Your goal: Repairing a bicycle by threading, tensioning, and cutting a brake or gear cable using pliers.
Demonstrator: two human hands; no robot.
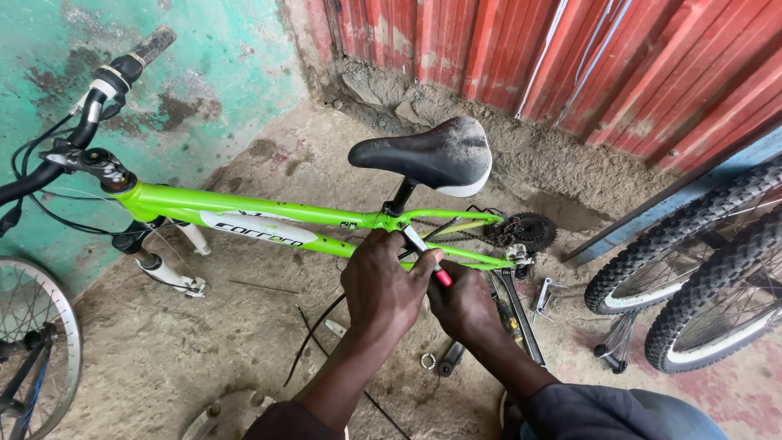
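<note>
A bright green bicycle frame [244,202] stands across the view with no wheels fitted, black saddle [432,153] on top and black handlebar [98,90] at the left. My left hand [383,285] rests on the frame just below the seat post. My right hand [466,303] sits beside it, closed on a red-handled tool [430,261] whose metal end points up at the seat clamp. The rear sprocket cluster [521,231] with chain hangs at the frame's right end.
Two knobby-tyred wheels [692,261] lean at the right by a red corrugated wall [586,57]. Another wheel [32,350] shows at the lower left. Small parts, a ring [428,361] and black cables [314,334] lie on the dirty concrete floor.
</note>
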